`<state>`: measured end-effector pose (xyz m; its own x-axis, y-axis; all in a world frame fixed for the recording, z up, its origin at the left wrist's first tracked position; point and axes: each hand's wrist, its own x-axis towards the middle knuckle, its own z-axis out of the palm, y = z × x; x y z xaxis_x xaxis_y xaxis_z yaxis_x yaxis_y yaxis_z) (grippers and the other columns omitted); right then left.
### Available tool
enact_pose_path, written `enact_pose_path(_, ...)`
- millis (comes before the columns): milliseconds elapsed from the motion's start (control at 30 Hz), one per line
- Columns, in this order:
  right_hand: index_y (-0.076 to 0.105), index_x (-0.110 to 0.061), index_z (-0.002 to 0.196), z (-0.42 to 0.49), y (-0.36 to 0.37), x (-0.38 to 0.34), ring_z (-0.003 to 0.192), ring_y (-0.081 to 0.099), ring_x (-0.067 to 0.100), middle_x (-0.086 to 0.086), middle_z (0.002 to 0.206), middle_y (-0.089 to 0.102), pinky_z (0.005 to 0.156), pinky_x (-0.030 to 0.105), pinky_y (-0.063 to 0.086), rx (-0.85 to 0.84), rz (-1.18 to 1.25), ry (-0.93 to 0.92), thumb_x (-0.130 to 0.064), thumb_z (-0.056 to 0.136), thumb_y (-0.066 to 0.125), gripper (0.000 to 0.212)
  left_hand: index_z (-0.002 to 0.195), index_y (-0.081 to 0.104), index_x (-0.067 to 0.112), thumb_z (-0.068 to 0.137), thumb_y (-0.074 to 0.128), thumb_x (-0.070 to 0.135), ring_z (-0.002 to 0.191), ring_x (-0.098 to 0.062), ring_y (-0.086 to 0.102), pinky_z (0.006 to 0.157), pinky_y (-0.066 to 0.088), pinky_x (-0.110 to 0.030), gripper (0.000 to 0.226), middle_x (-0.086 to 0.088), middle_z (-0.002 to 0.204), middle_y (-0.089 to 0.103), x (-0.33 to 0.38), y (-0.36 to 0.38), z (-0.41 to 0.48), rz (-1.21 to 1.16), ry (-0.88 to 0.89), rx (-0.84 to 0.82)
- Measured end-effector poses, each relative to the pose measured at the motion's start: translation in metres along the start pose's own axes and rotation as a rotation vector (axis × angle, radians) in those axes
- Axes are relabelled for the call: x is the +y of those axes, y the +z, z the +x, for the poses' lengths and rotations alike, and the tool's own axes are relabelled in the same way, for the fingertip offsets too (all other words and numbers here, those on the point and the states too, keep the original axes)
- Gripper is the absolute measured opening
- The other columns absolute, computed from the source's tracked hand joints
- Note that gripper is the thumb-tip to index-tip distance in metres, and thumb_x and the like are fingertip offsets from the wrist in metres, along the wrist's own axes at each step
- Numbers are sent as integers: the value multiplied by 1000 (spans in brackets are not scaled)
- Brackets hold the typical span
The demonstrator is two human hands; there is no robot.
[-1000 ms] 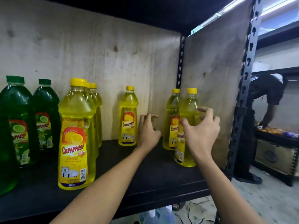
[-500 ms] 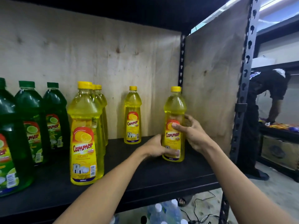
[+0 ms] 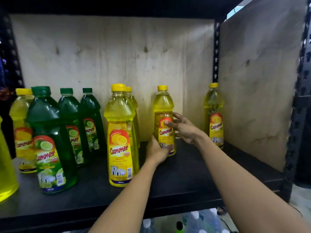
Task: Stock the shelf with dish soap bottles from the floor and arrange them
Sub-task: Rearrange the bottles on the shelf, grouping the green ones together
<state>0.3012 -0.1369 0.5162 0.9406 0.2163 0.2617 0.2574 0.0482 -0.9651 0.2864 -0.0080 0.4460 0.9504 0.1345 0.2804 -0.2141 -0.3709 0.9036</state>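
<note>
Dish soap bottle (image 3: 164, 121), yellow, stands upright toward the back of the black shelf (image 3: 193, 174), held from both sides.

Both hands are on it, probably so that the label can be turned to the front and the bottle lined up with its neighbours without tipping. The left hand (image 3: 157, 151) wraps loosely round the base, thumb across the lower front; the right hand (image 3: 183, 129) curls round the middle from the right, its thumb pressed on the label and its fingers partly spread behind. To the left a row of yellow bottles (image 3: 120, 137) runs back from the front, just beside it, with green bottles (image 3: 50, 140) further left. Another yellow bottle (image 3: 214, 115) stands apart by the plywood side panel (image 3: 255, 81). More bottles (image 3: 198, 221) wait below the shelf, so stocking seems unfinished.
</note>
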Motion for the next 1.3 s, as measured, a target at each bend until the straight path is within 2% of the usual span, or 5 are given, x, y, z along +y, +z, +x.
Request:
enact_pose_path(500, 33, -21, 156, -17, 6, -8, 131, 56, 30, 15, 147, 53, 105, 46, 49, 11, -178, -18, -18, 97, 64, 67, 161, 8, 15, 81, 75, 51, 144, -37, 37, 115, 37, -46, 110, -17, 159, 33, 7, 4, -8, 196, 31, 94)
enact_pose_path(567, 33, -20, 156, -26, -1, -16, 134, 52, 30, 16, 148, 50, 109, 46, 45, 281, -379, -130, -25, 92, 71, 75, 161, -1, 18, 79, 72, 61, 142, -40, 37, 109, 39, -48, 118, -19, 158, 29, 15, 6, -16, 201, 208, 260)
enact_pose_path(700, 42, -25, 142, -39, -60, -31, 127, 47, 42, 18, 135, 50, 106, 47, 40, 1106, -599, -261, -34, 74, 82, 80, 148, 34, 25, 84, 62, 53, 117, -28, 49, 87, 50, -41, 75, -9, 132, 43, 30, 16, -30, 349, 716, 519)
enact_pose_path(933, 26, -22, 150, -29, -112, 5, 127, 55, 34, 10, 140, 54, 105, 50, 49, 672, -328, 170, -29, 66, 92, 107, 138, 38, 39, 88, 70, 36, 123, -13, 52, 94, 46, -26, 59, 9, 135, 46, 25, 50, -35, 530, 628, -158)
enact_pose_path(1300, 39, -16, 141, -60, -92, -10, 123, 59, 30, 9, 135, 59, 104, 49, 51, 541, -563, 204, -37, 63, 93, 97, 156, 30, 22, 76, 84, 43, 138, -24, 48, 110, 45, -42, 99, -4, 151, 49, 27, 71, -25, 353, 215, -278)
